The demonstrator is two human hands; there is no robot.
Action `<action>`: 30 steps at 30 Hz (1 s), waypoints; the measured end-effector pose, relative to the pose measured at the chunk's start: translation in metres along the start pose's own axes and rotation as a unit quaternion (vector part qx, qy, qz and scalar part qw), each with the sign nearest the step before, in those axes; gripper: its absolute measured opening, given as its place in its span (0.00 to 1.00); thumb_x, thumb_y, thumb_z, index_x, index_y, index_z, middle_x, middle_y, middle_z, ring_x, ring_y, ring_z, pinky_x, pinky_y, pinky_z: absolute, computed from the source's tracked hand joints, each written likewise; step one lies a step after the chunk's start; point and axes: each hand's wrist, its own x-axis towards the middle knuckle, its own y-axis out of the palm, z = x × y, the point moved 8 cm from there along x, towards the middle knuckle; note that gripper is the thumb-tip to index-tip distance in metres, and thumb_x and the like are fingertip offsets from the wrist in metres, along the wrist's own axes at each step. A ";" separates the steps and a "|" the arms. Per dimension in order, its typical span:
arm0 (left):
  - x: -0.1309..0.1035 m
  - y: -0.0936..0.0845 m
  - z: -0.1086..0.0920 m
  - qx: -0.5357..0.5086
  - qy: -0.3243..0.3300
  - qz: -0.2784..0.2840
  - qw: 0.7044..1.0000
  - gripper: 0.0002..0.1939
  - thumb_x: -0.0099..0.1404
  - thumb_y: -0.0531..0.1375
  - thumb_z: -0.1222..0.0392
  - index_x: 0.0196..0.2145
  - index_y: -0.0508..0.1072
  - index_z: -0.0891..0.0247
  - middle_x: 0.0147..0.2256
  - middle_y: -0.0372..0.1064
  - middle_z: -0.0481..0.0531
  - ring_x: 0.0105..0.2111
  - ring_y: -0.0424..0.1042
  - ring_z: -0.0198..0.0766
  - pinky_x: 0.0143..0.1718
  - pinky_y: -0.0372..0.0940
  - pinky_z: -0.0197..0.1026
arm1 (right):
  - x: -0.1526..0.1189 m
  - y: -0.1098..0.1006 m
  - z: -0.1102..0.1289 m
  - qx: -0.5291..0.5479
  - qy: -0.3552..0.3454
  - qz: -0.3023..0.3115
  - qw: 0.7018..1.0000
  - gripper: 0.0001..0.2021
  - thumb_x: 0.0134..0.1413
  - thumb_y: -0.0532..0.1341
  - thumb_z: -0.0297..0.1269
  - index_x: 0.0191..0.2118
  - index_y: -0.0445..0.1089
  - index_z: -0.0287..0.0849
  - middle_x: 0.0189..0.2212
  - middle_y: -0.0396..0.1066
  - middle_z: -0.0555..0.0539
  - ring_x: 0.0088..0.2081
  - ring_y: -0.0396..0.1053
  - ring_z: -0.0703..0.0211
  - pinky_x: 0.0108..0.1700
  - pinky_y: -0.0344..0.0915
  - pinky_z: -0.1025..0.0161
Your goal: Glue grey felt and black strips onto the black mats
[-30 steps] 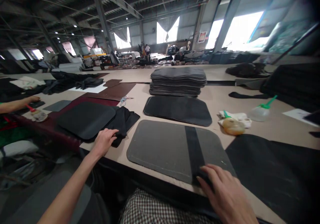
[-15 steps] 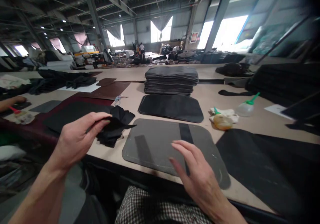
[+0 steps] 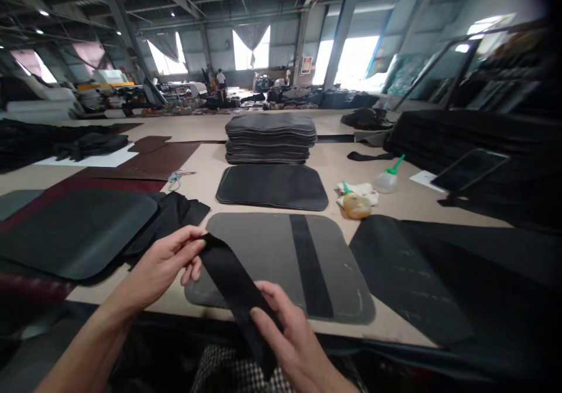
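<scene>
A black fabric strip (image 3: pixel 232 282) stretches slantwise between my two hands, above the near left part of a grey rounded panel (image 3: pixel 263 241). The strip's upper end is pinched between thumb and fingers of my left hand (image 3: pixel 169 258). Lower down, my right hand (image 3: pixel 290 328) grips it by the edge, closed on it. Another black strip (image 3: pixel 309 264) lies flat across the right half of the panel. Left of the panel is a crumpled heap of black fabric (image 3: pixel 180 211), partly under a dark rounded panel (image 3: pixel 88 223).
Behind the grey panel lie a black panel (image 3: pixel 272 187) and a tall stack of panels (image 3: pixel 270 138). A bottle of amber liquid (image 3: pixel 356 205), a clear green-tipped bottle (image 3: pixel 386 181) and a phone (image 3: pixel 469 169) are to the right. Small scissors (image 3: pixel 178 177) rest at left.
My left hand has come away from the crumpled heap with a strip. My right hand, open before, has closed on the strip. The view has turned right.
</scene>
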 end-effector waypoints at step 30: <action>0.222 0.051 0.082 0.438 0.200 -0.015 0.876 0.05 0.69 0.61 0.57 0.39 0.76 0.58 0.38 0.73 0.52 0.43 0.70 0.43 0.44 0.62 0.42 | 0.087 0.013 -0.066 0.001 0.089 0.003 0.996 0.09 0.59 0.58 0.30 0.45 0.60 0.46 0.22 0.62 0.62 0.14 0.59 0.70 0.18 0.54 0.71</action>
